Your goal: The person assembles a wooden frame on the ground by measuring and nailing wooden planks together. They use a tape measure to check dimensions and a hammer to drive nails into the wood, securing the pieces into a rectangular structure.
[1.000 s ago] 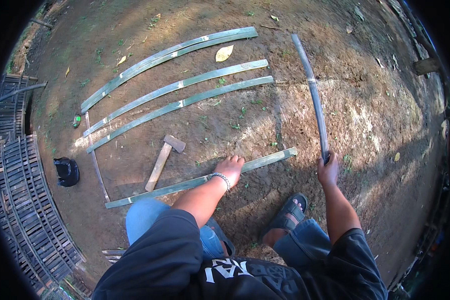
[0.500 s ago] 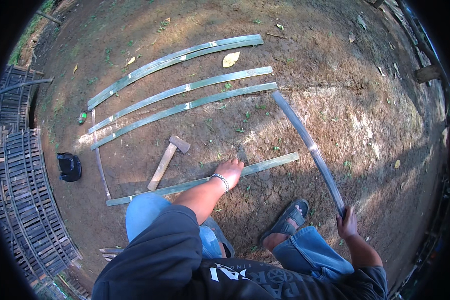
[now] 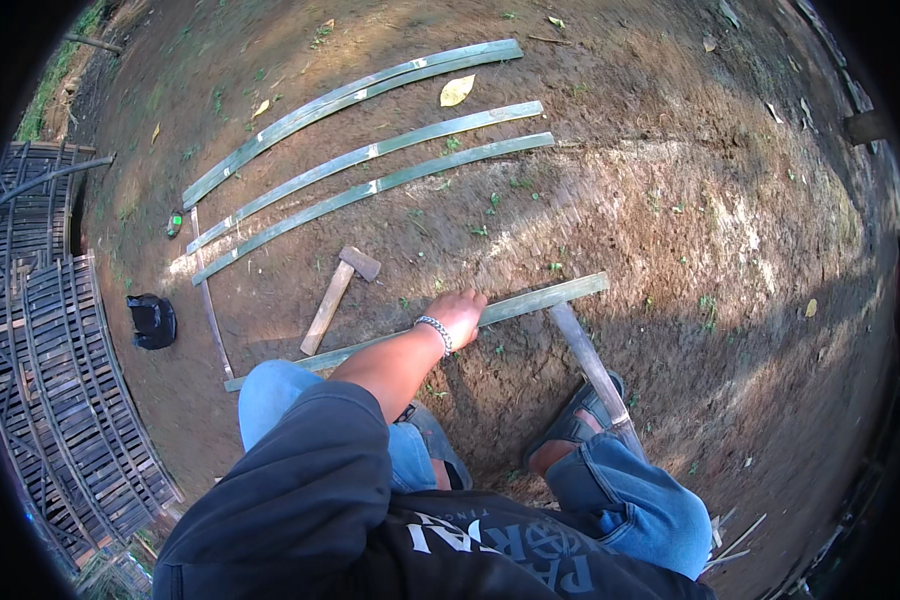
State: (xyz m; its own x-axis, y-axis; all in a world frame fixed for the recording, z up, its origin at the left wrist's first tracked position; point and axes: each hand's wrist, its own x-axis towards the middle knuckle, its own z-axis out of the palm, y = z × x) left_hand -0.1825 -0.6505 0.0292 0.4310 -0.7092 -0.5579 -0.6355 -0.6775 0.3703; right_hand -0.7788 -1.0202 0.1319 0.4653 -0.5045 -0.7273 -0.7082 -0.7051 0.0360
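My left hand, a chain bracelet at its wrist, rests over the middle of the nearest green bamboo strip, its fingers closed round it. A greyish bamboo slat slants from under this strip's right part, past my right sandal, to my right knee, where its near end is hidden. My right hand is out of sight. A hatchet with a wooden handle lies just beyond the nearest strip, left of my hand. Farther off, several green bamboo strips lie roughly parallel on the soil. A thin slat runs along their left ends.
A black bag-like object and a small green-topped item sit on the dirt at left. Beyond them stands slatted bamboo framework. A yellow leaf lies between the far strips. Thin sticks lie beside my right leg.
The greyish slat has moved nearer and left, from right of the strips to beside my right foot. My right hand has gone out of view. My left hand stays on the nearest strip.
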